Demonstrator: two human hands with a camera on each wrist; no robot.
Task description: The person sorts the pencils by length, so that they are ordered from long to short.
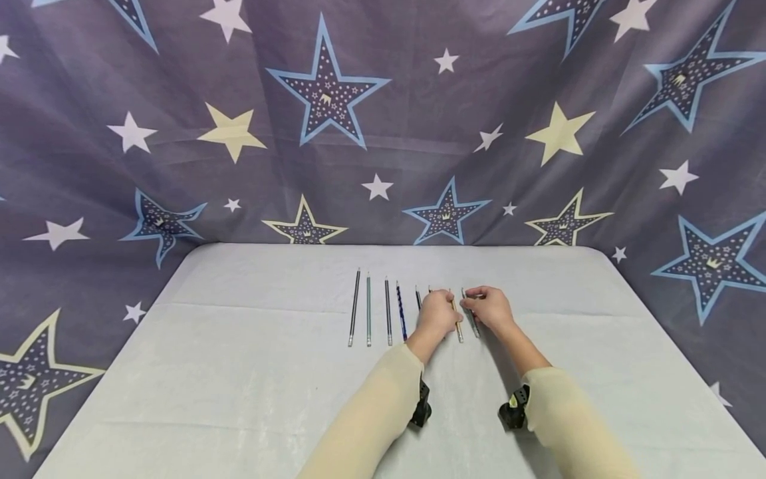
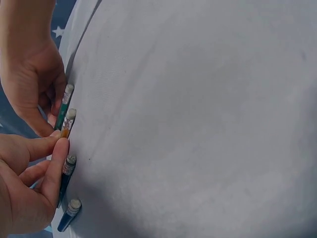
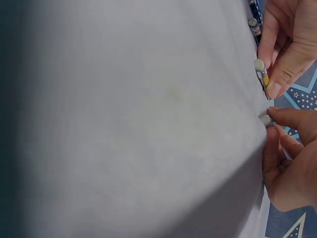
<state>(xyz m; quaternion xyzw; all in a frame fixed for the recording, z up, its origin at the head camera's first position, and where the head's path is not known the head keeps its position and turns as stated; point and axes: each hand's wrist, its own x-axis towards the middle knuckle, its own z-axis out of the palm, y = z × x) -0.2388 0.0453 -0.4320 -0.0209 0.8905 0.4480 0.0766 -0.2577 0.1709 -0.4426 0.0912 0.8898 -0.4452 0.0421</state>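
My left hand [image 1: 437, 314] pinches a yellow pencil [image 1: 459, 331] between thumb and fingertip, close to the metal band in the left wrist view. Just to its right, my right hand [image 1: 492, 308] holds a green pencil [image 2: 63, 110] by thumb and fingers. Both pencils have their white eraser ends toward me. Under and behind the left hand, a dark pencil [image 1: 418, 296] is partly hidden, along with another whose tip peeks out. A blue patterned pencil [image 1: 401, 309] lies just left of that hand.
Further left, a dark pencil [image 1: 388, 313], a teal pencil [image 1: 368, 309] and a black pencil [image 1: 354, 306] lie roughly parallel, erasers toward me. All rest on a table with a pale cloth [image 1: 209, 372]. A star-patterned curtain [image 1: 407, 133] hangs behind the table's far edge.
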